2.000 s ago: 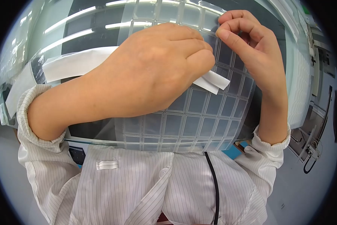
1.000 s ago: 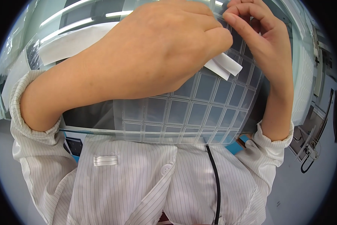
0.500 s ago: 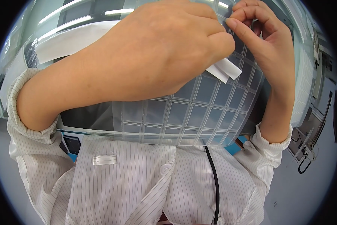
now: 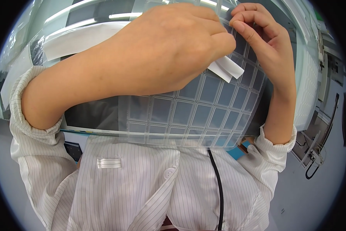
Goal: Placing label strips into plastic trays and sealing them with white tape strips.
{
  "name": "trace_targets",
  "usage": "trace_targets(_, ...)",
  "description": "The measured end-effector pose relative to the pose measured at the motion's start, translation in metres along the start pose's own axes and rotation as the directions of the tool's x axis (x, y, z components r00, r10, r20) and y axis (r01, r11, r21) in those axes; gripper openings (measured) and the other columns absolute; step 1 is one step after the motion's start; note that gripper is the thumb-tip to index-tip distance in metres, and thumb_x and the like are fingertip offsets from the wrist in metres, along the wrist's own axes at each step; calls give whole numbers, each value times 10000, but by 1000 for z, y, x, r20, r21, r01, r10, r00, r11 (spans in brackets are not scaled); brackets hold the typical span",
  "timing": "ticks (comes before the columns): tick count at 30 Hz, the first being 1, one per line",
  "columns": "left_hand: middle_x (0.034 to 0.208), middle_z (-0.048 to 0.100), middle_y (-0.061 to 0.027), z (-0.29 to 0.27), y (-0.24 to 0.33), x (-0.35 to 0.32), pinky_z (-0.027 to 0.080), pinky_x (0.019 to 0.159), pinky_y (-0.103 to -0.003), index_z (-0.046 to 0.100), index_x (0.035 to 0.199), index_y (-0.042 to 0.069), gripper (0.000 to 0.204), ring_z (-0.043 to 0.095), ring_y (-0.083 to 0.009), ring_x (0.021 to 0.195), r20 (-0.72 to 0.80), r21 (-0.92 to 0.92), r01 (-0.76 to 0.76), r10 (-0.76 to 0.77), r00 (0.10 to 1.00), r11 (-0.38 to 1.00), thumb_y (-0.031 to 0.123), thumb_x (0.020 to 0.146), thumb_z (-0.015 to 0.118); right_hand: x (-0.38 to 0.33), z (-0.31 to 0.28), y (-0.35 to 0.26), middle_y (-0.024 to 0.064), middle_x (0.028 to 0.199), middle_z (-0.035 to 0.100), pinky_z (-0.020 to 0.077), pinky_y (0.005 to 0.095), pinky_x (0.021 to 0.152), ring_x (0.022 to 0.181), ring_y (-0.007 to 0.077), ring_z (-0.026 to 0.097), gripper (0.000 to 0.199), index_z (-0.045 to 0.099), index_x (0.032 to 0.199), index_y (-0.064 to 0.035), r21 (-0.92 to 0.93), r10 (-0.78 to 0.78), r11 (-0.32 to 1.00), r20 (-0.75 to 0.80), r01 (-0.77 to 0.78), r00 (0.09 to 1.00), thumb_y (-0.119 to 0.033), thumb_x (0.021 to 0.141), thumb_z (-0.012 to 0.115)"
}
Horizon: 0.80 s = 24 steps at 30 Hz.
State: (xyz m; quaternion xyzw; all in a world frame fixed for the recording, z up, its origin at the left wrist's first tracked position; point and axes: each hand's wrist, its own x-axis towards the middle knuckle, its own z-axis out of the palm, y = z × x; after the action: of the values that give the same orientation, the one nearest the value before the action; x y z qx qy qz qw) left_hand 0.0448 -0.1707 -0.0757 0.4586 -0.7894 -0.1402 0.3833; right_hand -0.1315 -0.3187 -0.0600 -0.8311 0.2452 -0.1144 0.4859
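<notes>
A clear plastic tray [image 4: 181, 112] with rows of rectangular pockets lies before me on a dark, glossy surface. My left hand [image 4: 180, 50] reaches across it, back upward and fingers curled closed. From beneath its thumb side sticks a folded white strip [image 4: 226, 69], paper-like, apparently gripped in that hand; the fingertips are hidden. My right hand [image 4: 267, 42] is at the tray's far right part, thumb tip pressed close to the curled index finger. Whatever lies in this pinch is too small to make out.
A longer white sheet [image 4: 78, 37] lies behind my left forearm, beside crinkled clear film [image 4: 37, 54]. A glass-like front edge [image 4: 92, 131] runs close to my body. A black cable [image 4: 218, 184] hangs down my striped coat. Equipment with a black hose [image 4: 311, 165] stands at the right.
The view has shifted slightly, and both hands with the tray appear a little further left. Both hands keep nearly the same pose; the white strip still sticks out under my left hand.
</notes>
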Motion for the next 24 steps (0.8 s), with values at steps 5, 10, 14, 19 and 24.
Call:
trace_targets(5, 952, 659, -193, -3, 0, -3, 551, 816, -387, 599, 922, -44, 172, 664, -322, 904, 5, -19, -14, 14, 1000, 1000, 59, 798, 658, 1, 3, -4, 28, 996, 595, 387, 189, 680, 790, 50, 481, 85, 669, 911, 19, 5, 38, 999, 2, -38, 999, -59, 942, 681)
trace_targets(10, 957, 658, -195, -4, 0, -3, 546, 838, -402, 593, 919, -41, 171, 664, -326, 918, 8, -24, 2, -2, 1000, 1000, 65, 801, 655, 0, 10, -2, 23, 966, 576, 388, 206, 686, 784, 69, 479, 88, 650, 943, 5, 37, 47, 998, -38, -45, 998, -65, 927, 700)
trace_targets(14, 951, 654, -199, -3, -2, 0, 543, 840, -405, 593, 922, -46, 170, 660, -340, 928, 65, 4, 7, -8, 998, 1000, 57, 806, 662, 1, 17, 3, 37, 899, 525, 392, 253, 662, 736, 98, 468, 146, 597, 950, -23, -389, -208, 908, -93, 157, 974, -67, 897, 725)
trace_targets(19, 924, 648, -190, 18, -45, 6, 534, 806, -401, 602, 931, -44, 164, 648, -336, 869, -42, 579, -496, 631, 775, 647, 42, 813, 676, 6, 14, 5, 46, 931, 538, 387, 252, 647, 763, 94, 484, 132, 595, 920, -19, -230, -121, 971, -205, 73, 971, -89, 919, 706)
trace_targets(24, 830, 607, -156, 22, -50, 17, 494, 705, -399, 619, 908, -21, 107, 595, -318, 745, -212, 484, -470, 620, 755, 738, 21, 839, 689, -16, -20, 16, 20, 998, 640, 441, 213, 808, 913, 76, 563, 99, 675, 975, 20, 103, -138, 985, 4, 137, 990, -79, 968, 673)
